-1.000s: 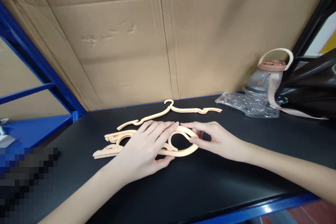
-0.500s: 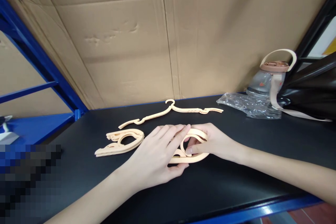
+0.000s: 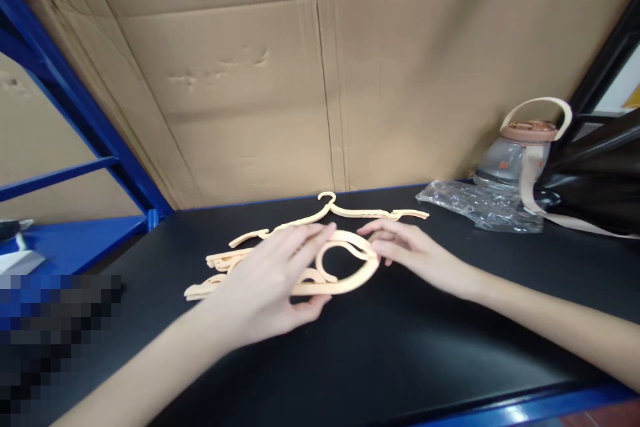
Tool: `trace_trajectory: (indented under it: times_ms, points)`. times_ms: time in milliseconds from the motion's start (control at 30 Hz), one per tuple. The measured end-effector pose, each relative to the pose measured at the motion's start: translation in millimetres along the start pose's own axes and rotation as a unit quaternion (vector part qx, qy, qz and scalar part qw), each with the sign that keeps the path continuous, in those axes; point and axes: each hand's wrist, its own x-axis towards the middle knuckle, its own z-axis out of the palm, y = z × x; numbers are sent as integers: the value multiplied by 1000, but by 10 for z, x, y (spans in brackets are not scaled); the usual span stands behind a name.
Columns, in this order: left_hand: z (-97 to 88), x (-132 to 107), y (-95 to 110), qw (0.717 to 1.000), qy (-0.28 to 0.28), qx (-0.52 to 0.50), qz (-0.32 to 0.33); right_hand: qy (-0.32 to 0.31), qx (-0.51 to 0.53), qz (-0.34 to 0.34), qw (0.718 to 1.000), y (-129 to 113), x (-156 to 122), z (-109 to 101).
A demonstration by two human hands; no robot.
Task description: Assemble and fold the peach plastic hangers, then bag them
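Observation:
A folded cream plastic hanger [image 3: 345, 285] is in my left hand [image 3: 270, 280], its rounded end with the curled hook pointing right. My left fingers lie over its top arm, and the thumb is below the lower one. My right hand [image 3: 407, 250] is at the rounded end, fingers loosely bent and apart, the fingertips at or just off the tip. Behind my left hand lies a second folded hanger [image 3: 200, 290], partly covered. Farther back on the black table, an unfolded hanger [image 3: 357, 213] rests with its hook toward the cardboard.
A clear bottle [image 3: 505, 159] with a pinkish lid and strap stands at the back right. Crumpled clear plastic [image 3: 470, 203] lies before it. A cardboard wall [image 3: 250, 93] closes the back, and a blue metal frame [image 3: 90, 120] rises at the left.
The held hanger has shifted left with my left hand, now overlapping the folded hanger behind. My right fingers have come out of its ring and loosened at its tip.

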Motion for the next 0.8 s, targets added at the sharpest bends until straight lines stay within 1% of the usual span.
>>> trace_trajectory:
  times_ms: [100, 200, 300, 367, 433, 500, 667, 800]
  points:
    - [-249, -130, -332, 995, -29, -66, -70, 63, -73, 10, 995, 81, 130, -288]
    - [-395, -345, -628, 975, -55, -118, -180, 106, -96, 20, 990, 162, 255, -517]
    - [-387, -557, -785, 946, -89, -150, -273, 110, -114, 28, 987, 224, 322, -620]
    - [-333, -651, -823, 930, -117, -175, -302, 94, -158, 24, 983, 252, 338, -643]
    - [-272, -698, -837, 920, -137, -195, -311, 84, -220, 15, 972, 271, 345, -659]
    - [-220, -711, -847, 917, -140, -209, -308, 87, -274, 11, 958, 285, 353, -682]
    - [-142, -726, -896, 927, -115, -215, -285, 104, -342, -1, 934, 347, 385, -775]
    - [-108, -748, -892, 934, -97, -211, -271, 84, -400, -9, 913, 413, 400, -829]
